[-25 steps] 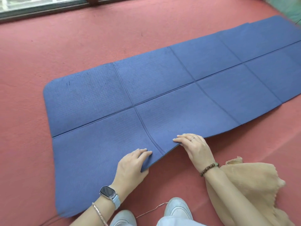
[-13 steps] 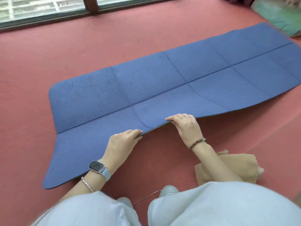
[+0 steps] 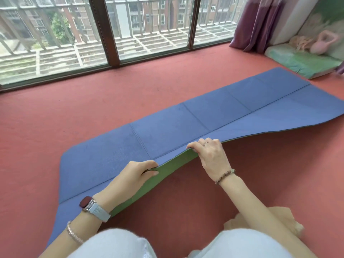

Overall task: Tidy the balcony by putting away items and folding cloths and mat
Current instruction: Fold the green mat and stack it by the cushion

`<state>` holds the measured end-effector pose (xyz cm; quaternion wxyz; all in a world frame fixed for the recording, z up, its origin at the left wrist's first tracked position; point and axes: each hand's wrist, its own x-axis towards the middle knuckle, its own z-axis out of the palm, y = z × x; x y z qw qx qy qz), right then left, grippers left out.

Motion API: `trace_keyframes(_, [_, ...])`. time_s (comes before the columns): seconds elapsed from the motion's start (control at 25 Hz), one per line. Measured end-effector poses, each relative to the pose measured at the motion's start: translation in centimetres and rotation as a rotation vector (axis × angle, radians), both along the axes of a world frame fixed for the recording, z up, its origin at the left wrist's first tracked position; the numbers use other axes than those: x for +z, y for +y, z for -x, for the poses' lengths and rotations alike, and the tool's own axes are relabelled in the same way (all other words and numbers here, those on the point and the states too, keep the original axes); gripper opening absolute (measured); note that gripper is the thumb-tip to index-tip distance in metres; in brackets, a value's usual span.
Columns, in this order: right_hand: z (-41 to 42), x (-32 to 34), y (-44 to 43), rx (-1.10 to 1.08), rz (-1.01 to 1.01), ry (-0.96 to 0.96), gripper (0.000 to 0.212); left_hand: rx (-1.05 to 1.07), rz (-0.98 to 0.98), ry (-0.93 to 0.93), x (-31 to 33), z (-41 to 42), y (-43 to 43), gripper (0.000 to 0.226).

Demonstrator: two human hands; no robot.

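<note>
Blue mat [image 3: 186, 123] edge clutched in left hand [image 3: 130, 175] and right hand [image 3: 210, 155]; perhaps tan cloth [image 3: 285, 216].

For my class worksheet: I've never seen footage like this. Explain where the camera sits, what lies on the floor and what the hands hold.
No machine here: a person wears one wide-angle camera on the head, looking forward and down, so you see their own arms. A blue mat lies on the red floor before a window. The left hand and right hand both grip its near edge, raised enough to show a green underside. A beige cloth lies by the right forearm.
</note>
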<state>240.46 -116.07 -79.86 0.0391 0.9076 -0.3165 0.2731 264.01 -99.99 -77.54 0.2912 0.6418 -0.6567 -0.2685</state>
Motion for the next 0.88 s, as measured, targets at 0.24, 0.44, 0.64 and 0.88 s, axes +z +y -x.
trace_keyframes(0.24, [-5.2,1.5,-2.4,0.008,0.002,-0.088,0.025,0.105,0.005,-0.062,1.4,-3.9,-1.9,0.004])
trace_keyframes(0.44, [-9.9,2.1,-4.5,-0.149,0.035,-0.116,0.017,0.224,-0.052,-0.043,1.4,-6.8,-4.4,0.022])
trace_keyframes(0.64, [-13.3,1.7,-6.6,-0.256,0.159,0.044,0.039,0.330,-0.028,-0.223,2.1,-9.3,-7.4,0.004])
trace_keyframes(0.88, [-17.4,-0.7,-8.6,-0.257,-0.109,0.129,0.060,0.283,-0.067,-0.747,0.5,-11.0,-11.8,0.010])
